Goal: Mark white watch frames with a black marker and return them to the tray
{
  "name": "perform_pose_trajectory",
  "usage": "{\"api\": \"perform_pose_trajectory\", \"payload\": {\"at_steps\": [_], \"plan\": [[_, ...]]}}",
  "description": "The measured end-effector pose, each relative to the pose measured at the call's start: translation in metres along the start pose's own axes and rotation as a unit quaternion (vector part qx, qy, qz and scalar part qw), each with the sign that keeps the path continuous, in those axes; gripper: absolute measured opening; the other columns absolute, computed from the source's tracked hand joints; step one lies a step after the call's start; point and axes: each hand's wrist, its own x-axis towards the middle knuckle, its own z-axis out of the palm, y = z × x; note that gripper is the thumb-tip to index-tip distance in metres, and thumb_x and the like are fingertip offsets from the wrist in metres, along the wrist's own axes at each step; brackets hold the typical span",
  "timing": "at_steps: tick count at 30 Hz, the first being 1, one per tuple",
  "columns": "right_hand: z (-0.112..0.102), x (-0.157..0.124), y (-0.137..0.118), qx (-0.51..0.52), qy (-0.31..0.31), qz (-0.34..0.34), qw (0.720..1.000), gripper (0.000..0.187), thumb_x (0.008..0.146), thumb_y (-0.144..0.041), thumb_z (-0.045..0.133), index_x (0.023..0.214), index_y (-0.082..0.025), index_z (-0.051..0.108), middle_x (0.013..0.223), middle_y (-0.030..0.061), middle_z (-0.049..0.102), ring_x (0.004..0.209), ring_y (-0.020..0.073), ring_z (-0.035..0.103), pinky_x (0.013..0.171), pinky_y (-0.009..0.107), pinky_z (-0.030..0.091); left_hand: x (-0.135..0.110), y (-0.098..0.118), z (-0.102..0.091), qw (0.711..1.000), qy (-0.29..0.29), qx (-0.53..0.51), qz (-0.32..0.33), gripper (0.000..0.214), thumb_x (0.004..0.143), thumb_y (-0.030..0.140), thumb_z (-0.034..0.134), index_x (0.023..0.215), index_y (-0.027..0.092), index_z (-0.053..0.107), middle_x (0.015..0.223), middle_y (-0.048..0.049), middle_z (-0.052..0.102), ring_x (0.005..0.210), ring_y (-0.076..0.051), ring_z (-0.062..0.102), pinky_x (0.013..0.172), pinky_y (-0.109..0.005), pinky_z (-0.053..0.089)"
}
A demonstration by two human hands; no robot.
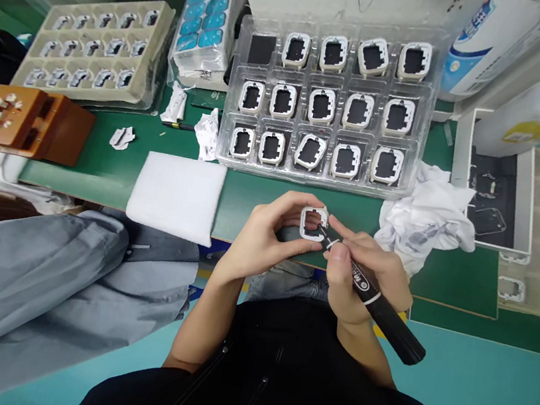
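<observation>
My left hand (270, 233) pinches a small white square frame (304, 223) with rounded corners, thumb below and fingers above. In my right hand (366, 269) is a black marker pen (391, 323) with white print on its barrel. Its tip meets the inner edge of the frame, or comes very close to it; I cannot tell which. Beyond my hands lies a clear plastic tray (320, 183) whose pockets hold several similar white frames (322, 105). One pocket at its far left corner shows only a dark bottom.
A white foam sheet (175, 192) lies left of my hands, and a crumpled white cloth (422, 214) right. Further left are a brown block fixture (29, 125) and a beige tray (150, 88) of parts. Another person's sleeve (36, 290) reaches in at left. Bottles (498, 43) stand far right.
</observation>
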Motion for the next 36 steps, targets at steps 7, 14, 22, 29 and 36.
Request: {"api": "perform_pose_trajectory", "payload": {"at_steps": [7, 14, 22, 29, 36], "plan": [[-0.0011, 0.0041, -0.0061, -0.027, -0.023, 0.024, 0.999, 0.017, 0.104, -0.003, 0.084, 0.109, -0.019, 0.079, 0.086, -0.0008, 0.073, 0.069, 0.0156, 0.069, 0.102, 0.054, 0.085, 0.0006, -0.0026, -0.003, 1.0, -0.005, -0.009, 0.012, 0.049, 0.106, 0.017, 0.1, 0.15, 0.024, 0.079, 0.138, -0.0074, 0.086, 0.127, -0.017, 0.088, 0.117, -0.023, 0.072], [-0.0022, 0.0074, -0.0061, -0.021, -0.035, 0.002, 0.999, 0.022, 0.101, -0.001, 0.083, 0.11, -0.02, 0.077, 0.086, -0.0007, 0.073, 0.067, 0.0167, 0.071, 0.102, 0.055, 0.085, 0.0002, -0.0039, -0.003, 1.0, -0.002, -0.008, 0.003, 0.055, 0.102, 0.019, 0.104, 0.151, 0.024, 0.081, 0.139, -0.0095, 0.087, 0.129, -0.021, 0.089, 0.118, -0.027, 0.073], [-0.0007, 0.0077, -0.0045, -0.011, -0.033, -0.022, 0.999, 0.027, 0.098, 0.005, 0.081, 0.116, -0.014, 0.074, 0.09, 0.0008, 0.074, 0.071, 0.0152, 0.071, 0.106, 0.059, 0.084, 0.0, -0.0028, -0.0018, 1.0, 0.005, -0.02, 0.005, 0.065, 0.096, 0.004, 0.103, 0.153, 0.027, 0.083, 0.136, -0.0045, 0.087, 0.126, -0.016, 0.089, 0.12, -0.02, 0.069], [0.0056, 0.0056, -0.0063, -0.078, 0.001, 0.002, 0.997, 0.019, 0.104, -0.002, 0.084, 0.112, -0.016, 0.075, 0.091, 0.0002, 0.078, 0.083, 0.0169, 0.084, 0.101, 0.04, 0.083, -0.0043, -0.0056, 0.0027, 0.999, 0.034, 0.023, 0.008, 0.058, 0.103, 0.01, 0.1, 0.154, 0.031, 0.082, 0.135, 0.0005, 0.086, 0.122, -0.011, 0.087, 0.118, -0.016, 0.067], [0.0054, 0.0068, -0.0065, -0.095, -0.021, 0.022, 0.995, 0.017, 0.107, -0.007, 0.086, 0.11, -0.018, 0.074, 0.098, 0.0018, 0.085, 0.103, 0.0217, 0.093, 0.099, 0.026, 0.077, -0.0072, -0.0079, 0.0033, 0.996, 0.049, 0.074, 0.03, 0.052, 0.107, 0.013, 0.097, 0.153, 0.029, 0.082, 0.137, -0.0006, 0.086, 0.121, -0.011, 0.085, 0.116, -0.019, 0.069]]}}
